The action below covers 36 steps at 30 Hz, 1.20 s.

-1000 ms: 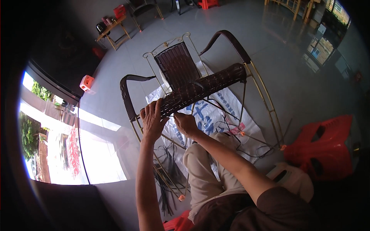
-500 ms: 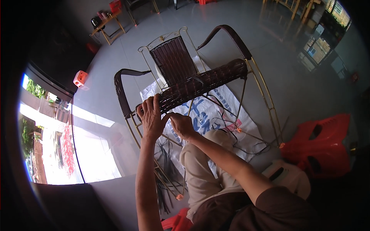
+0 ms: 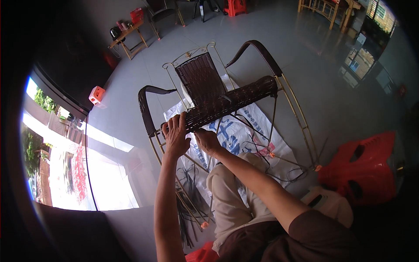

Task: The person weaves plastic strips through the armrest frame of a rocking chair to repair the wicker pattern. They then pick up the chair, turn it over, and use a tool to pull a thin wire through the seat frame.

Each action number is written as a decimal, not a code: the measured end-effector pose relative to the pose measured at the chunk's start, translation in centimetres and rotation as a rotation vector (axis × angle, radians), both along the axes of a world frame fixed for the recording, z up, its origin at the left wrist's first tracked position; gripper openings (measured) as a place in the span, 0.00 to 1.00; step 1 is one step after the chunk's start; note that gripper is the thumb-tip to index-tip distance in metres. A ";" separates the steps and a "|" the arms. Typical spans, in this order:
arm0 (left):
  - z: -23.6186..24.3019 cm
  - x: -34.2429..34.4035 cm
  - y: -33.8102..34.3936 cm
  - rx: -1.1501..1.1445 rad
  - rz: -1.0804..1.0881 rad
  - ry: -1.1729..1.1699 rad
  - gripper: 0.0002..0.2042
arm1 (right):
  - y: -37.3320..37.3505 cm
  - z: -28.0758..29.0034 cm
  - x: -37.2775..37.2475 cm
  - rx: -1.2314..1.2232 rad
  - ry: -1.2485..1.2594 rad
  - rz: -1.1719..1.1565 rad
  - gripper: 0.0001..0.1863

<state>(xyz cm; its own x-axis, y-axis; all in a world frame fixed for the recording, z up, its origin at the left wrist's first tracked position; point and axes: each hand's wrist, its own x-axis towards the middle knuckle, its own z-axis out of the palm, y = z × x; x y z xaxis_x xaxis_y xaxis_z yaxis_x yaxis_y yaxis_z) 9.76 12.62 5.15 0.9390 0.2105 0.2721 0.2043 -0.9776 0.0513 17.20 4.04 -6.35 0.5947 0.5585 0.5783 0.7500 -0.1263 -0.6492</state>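
A rocking chair with a brass-coloured frame (image 3: 307,132) and dark brown woven back (image 3: 196,78) stands before me. My left hand (image 3: 176,136) grips the left end of the woven seat roll (image 3: 231,101), fingers over its top. My right hand (image 3: 206,141) is closed just under that roll, beside my left; its fingertips and whatever they hold are hidden. Loose dark strands (image 3: 283,172) hang from the chair onto a white sheet (image 3: 273,129) with blue print on the floor. More flat dark strips (image 3: 187,222) lie below my left forearm.
Red plastic chairs or stools (image 3: 371,161) and a pale one (image 3: 336,207) are at my right. A small orange-white stool (image 3: 97,94) is by the bright glass door (image 3: 65,161). A wooden bench with a kettle (image 3: 128,32) and other furniture (image 3: 329,8) line the back.
The whole view has shifted slightly up and then back down. My hands stay at the seat's left end, my right fingers moving a little beneath its edge.
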 end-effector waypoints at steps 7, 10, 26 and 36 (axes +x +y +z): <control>-0.2 0.0 0.1 0.049 0.011 0.000 0.45 | -3.6 0.7 -1.5 0.076 0.223 -0.127 0.14; -0.2 -0.1 -0.2 0.047 0.008 -0.017 0.44 | -3.9 2.4 -1.9 0.215 0.281 -0.084 0.14; -0.1 0.2 -0.8 0.019 0.013 -0.066 0.41 | -1.7 2.9 -0.7 0.390 1.273 0.456 0.08; 0.2 0.3 -0.8 -0.031 0.026 -0.065 0.37 | -1.0 3.6 -1.7 0.181 0.621 0.005 0.14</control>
